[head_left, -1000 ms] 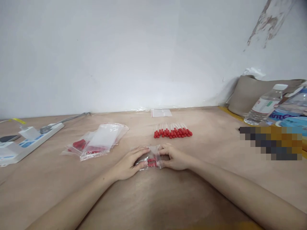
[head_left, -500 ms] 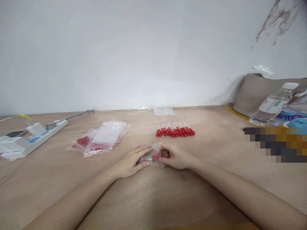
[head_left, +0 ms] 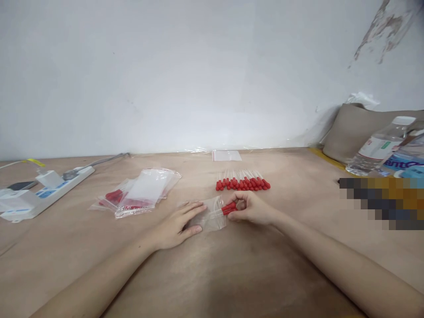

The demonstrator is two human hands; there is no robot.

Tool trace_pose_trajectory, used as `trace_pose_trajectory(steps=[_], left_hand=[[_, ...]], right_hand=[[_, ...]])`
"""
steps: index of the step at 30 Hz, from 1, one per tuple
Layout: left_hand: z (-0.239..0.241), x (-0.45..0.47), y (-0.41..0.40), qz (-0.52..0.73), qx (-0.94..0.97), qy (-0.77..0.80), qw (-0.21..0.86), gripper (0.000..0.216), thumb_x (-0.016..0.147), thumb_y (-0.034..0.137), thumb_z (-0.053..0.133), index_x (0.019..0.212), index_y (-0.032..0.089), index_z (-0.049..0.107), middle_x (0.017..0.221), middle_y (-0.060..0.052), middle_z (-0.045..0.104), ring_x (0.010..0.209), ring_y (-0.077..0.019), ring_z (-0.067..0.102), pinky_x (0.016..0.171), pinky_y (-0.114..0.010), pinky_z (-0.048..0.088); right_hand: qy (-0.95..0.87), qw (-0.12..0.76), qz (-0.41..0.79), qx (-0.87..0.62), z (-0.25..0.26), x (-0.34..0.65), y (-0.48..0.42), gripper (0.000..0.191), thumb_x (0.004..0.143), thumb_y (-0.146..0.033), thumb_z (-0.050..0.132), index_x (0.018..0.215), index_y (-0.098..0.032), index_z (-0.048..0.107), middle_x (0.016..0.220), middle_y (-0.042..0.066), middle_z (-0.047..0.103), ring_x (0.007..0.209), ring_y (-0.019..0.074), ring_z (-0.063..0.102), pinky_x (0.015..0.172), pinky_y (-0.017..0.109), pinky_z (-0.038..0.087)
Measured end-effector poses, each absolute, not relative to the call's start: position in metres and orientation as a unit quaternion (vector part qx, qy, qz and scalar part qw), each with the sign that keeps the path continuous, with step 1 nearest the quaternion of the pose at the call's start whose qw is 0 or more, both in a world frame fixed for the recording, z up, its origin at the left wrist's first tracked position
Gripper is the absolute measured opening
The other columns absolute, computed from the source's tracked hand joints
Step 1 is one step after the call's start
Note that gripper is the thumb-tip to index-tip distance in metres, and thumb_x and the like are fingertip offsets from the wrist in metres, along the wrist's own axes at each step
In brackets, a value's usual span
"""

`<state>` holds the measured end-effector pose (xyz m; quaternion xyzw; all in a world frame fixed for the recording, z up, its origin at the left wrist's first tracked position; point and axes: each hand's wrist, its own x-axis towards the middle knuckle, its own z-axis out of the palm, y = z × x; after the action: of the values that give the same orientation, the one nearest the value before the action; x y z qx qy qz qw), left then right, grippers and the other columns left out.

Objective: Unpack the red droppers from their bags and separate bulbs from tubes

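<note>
My left hand (head_left: 177,224) lies flat on a small clear plastic bag (head_left: 209,216) on the wooden table (head_left: 212,274), fingers stretched out and pressing it down. My right hand (head_left: 251,207) pinches the red bulbs of a few droppers (head_left: 229,207) at the bag's right mouth, their clear stems reaching into the bag. Just beyond lies a row of several red-capped droppers (head_left: 243,182).
A pile of filled clear bags (head_left: 139,193) lies to the left. A white power strip (head_left: 39,194) sits at far left. Empty bags (head_left: 226,155) lie by the wall. A water bottle (head_left: 379,145) and a beige bag (head_left: 354,126) stand at right.
The red dropper bulbs have shifted right, from inside the bag to its mouth, with my right hand. My left hand stays flat on the bag.
</note>
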<state>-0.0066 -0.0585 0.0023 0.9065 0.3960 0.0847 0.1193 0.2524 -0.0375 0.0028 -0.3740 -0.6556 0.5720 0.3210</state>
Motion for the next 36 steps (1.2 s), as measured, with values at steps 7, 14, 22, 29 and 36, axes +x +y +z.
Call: trace_pose_trajectory(steps=[7,14,22,29,36], left_hand=[[0.024,-0.012,-0.057,0.067,0.904,0.418,0.065,0.042,0.087,0.043,0.037,0.127,0.029,0.04,0.141,-0.004,0.029,0.128,-0.0241,0.028,0.104,-0.044,0.027],[0.009,0.002,-0.055,-0.016,0.945,0.316,0.081,0.05,0.089,0.048,0.028,0.136,0.037,0.015,0.146,0.0,0.002,0.133,-0.0262,0.002,0.106,-0.052,0.004],[0.004,-0.001,-0.056,-0.018,0.935,0.346,0.076,0.051,0.09,0.049,0.024,0.137,0.036,0.01,0.145,0.0,-0.005,0.133,-0.0277,-0.001,0.105,-0.053,0.003],[0.005,0.0,-0.058,-0.016,0.932,0.354,0.076,0.051,0.09,0.05,0.024,0.137,0.036,0.011,0.145,0.0,-0.006,0.133,-0.0274,-0.002,0.106,-0.052,0.002],[0.006,0.0,-0.058,-0.013,0.931,0.354,0.083,0.051,0.089,0.05,0.025,0.137,0.037,0.01,0.145,0.0,-0.005,0.133,-0.0278,-0.001,0.106,-0.052,0.003]], right_hand=[[-0.569,0.347,0.636,-0.389,0.023,0.294,-0.018,0.031,0.062,-0.032,0.071,0.086,-0.015,0.061,0.079,0.003,0.066,0.062,0.0077,0.059,0.063,0.023,0.049],[-0.587,0.528,0.422,-0.446,0.049,0.34,0.003,0.033,0.066,-0.038,0.066,0.094,-0.02,0.063,0.093,0.007,0.067,0.084,0.0182,0.063,0.079,0.035,0.051],[-0.729,0.471,0.062,-0.493,0.006,0.355,0.023,0.026,0.078,-0.03,0.051,0.097,-0.019,0.064,0.1,0.007,0.065,0.093,0.0189,0.06,0.085,0.035,0.048],[-0.762,0.42,-0.009,-0.493,-0.003,0.359,0.024,0.027,0.08,-0.026,0.047,0.098,-0.016,0.064,0.099,0.008,0.065,0.09,0.0183,0.061,0.082,0.032,0.048],[-0.782,0.379,0.026,-0.493,-0.003,0.35,0.023,0.027,0.08,-0.03,0.048,0.099,-0.02,0.065,0.1,0.007,0.065,0.09,0.019,0.061,0.082,0.033,0.047]])
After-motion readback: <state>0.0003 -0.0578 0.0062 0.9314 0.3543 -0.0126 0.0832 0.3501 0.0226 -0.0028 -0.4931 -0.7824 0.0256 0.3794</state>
